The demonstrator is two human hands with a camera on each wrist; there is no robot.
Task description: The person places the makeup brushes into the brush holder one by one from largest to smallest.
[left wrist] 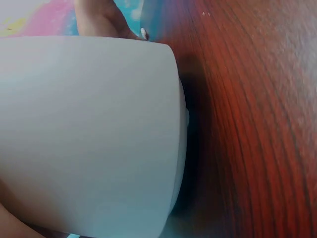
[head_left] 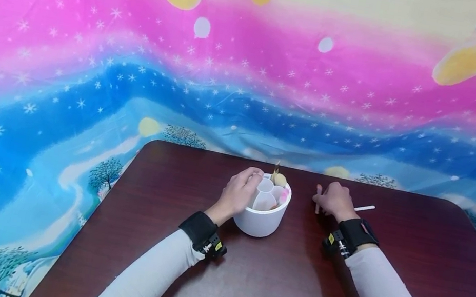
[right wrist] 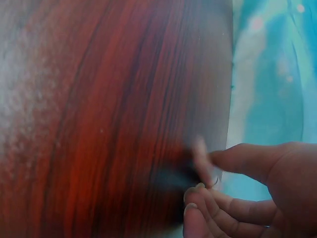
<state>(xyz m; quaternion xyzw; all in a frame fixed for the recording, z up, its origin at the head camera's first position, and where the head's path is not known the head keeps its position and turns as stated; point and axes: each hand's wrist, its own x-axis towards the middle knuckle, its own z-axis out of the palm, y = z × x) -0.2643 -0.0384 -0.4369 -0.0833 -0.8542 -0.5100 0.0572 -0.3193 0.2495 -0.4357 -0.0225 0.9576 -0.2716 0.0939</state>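
A round white tub [head_left: 259, 224] stands upright on the table, with white cup-like compartments [head_left: 266, 186] inside. My left hand [head_left: 239, 190] holds it at the left of its rim. In the left wrist view the tub's smooth wall [left wrist: 94, 129] fills much of the frame. To the right of the tub, my right hand [head_left: 336, 200] pinches a short, thin pinkish stick [head_left: 318, 198] between thumb and fingers. That stick [right wrist: 201, 159] is blurred in the right wrist view, so its kind is unclear. A slim white stick [head_left: 365, 208] shows just right of that hand.
A pale rounded piece [head_left: 280, 179], a golden piece [head_left: 275, 169] and something pink [head_left: 284, 195] show in the tub. The dark wooden table [head_left: 272, 289] ends at a far edge against a colourful printed cloth [head_left: 241, 66].
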